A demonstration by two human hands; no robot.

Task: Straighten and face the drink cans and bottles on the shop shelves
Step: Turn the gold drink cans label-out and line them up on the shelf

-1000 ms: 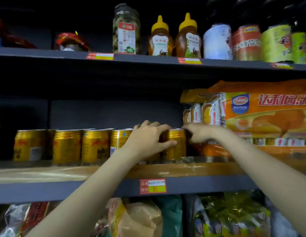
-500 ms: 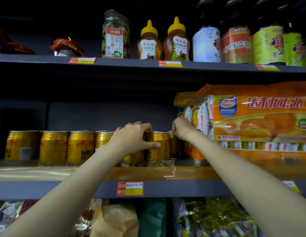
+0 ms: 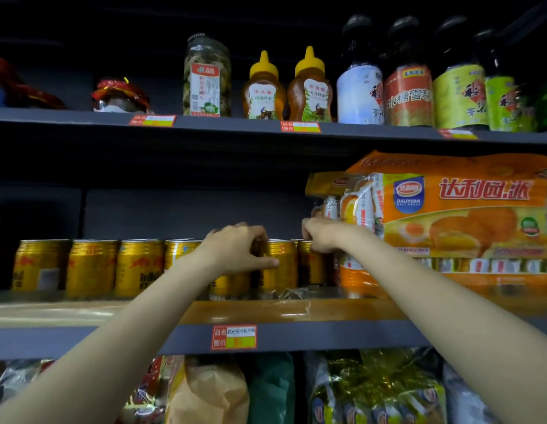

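Note:
A row of gold drink cans (image 3: 91,267) stands along the middle shelf (image 3: 327,335). My left hand (image 3: 238,249) wraps over the top of one gold can (image 3: 232,283) in the row, its thumb touching the neighbouring can (image 3: 281,264). My right hand (image 3: 324,235) curls over the top of the rightmost can (image 3: 312,267), next to the orange snack packs. Tall dark bottles (image 3: 408,93) with coloured labels line the top shelf at the right.
Large orange cake packs (image 3: 467,209) fill the middle shelf right of the cans. Two honey squeeze bottles (image 3: 264,90), a clear jar (image 3: 206,78) and a red-wrapped item (image 3: 119,93) stand on the top shelf. Bagged snacks (image 3: 373,390) sit below. A loose plastic wrap (image 3: 292,298) lies at the shelf's front.
Both hands stay on the cans at the right end of the row. The right hand has shifted slightly back over the last can; the view has drifted a little.

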